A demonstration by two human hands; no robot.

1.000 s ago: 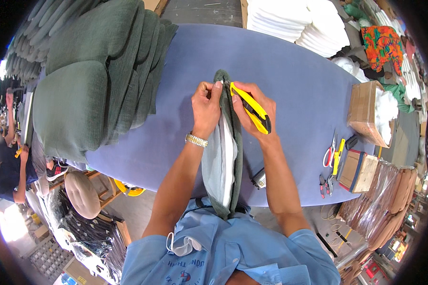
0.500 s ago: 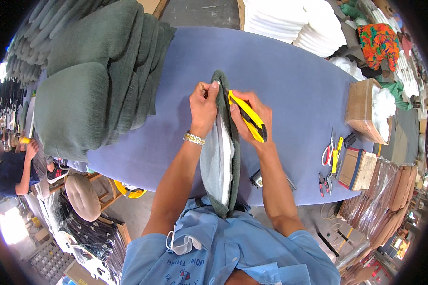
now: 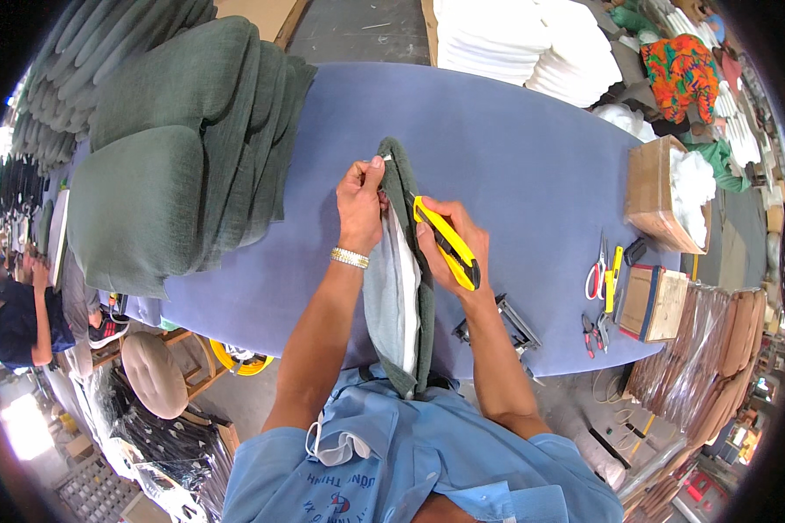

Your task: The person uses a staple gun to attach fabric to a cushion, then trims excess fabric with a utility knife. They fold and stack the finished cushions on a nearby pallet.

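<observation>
Blue cloth-covered worktable (image 3: 532,157) in a workshop. Reference: dark green fabric cushion piece with pale grey side and white inner strip (image 3: 423,322), on edge between table and light blue shirt (image 3: 410,436). Well left of it: pile of dark green fabric cushions (image 3: 139,200). At its far end, left side: left hand (image 3: 359,207), thumb and fingers pinching its edge. Just right: yellow-and-black utility knife (image 3: 452,247) gripped in right hand (image 3: 471,231), nose at the piece's edge; can't tell if blade is out. Further right: black metal tool (image 3: 516,324) partly behind forearm, red-handled scissors (image 3: 595,283), brown cardboard box (image 3: 650,183) with fluffy white filling (image 3: 691,193). Progress, my read: partway. 1 long gap runs down the piece, white strip exposed, unclosed. Can't tell if cutting is finished.
</observation>
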